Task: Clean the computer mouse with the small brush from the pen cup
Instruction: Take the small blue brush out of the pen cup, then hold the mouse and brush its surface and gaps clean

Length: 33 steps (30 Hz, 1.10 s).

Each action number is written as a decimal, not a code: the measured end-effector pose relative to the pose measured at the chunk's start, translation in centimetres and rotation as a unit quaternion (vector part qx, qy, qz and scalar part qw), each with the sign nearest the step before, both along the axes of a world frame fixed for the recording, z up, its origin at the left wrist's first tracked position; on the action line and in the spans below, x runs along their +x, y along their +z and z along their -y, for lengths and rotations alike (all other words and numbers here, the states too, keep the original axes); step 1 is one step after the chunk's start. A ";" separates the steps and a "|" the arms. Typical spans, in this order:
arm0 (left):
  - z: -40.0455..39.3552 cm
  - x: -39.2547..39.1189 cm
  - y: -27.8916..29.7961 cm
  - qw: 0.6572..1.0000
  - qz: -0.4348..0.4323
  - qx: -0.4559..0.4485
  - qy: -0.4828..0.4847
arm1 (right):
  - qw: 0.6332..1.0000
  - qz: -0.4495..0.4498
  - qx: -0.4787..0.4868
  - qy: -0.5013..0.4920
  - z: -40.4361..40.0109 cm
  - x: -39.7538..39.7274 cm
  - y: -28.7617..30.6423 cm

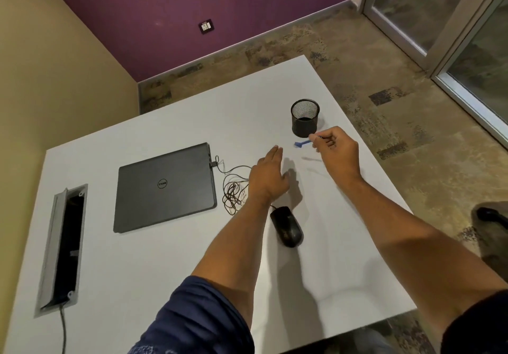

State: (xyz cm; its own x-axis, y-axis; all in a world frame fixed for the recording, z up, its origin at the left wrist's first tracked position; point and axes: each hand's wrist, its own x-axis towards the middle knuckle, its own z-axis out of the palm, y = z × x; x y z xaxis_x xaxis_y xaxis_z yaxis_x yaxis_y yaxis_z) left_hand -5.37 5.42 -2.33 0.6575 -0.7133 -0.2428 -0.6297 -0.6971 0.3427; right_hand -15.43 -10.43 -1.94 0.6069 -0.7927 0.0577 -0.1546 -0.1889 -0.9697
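The right hand (336,147) pinches the small blue brush (302,143) just near of the pen cup (305,118). The left hand (268,176), grip spread, hovers beyond the mouse (287,226) on the tabletop (165,265).

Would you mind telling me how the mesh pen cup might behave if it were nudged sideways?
The pen cup is thin wire mesh and looks empty, so it is probably light and may slide. It stands upright and is taller than wide, so a high push might tip it, then roll.
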 end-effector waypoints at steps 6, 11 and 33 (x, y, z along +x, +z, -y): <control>-6.8 -4.5 -1.7 0.999 -0.034 -0.010 0.025 | 0.995 -0.036 0.095 -0.008 -4.8 -5.6 -0.7; -10.6 -6.4 -2.8 0.998 -0.063 0.021 0.023 | 0.987 -0.063 0.151 -0.003 -8.2 -9.2 -2.1; -11.2 -8.2 -4.3 0.994 -0.099 0.037 0.011 | 0.957 -0.131 0.254 -0.048 -12.6 -14.7 -6.2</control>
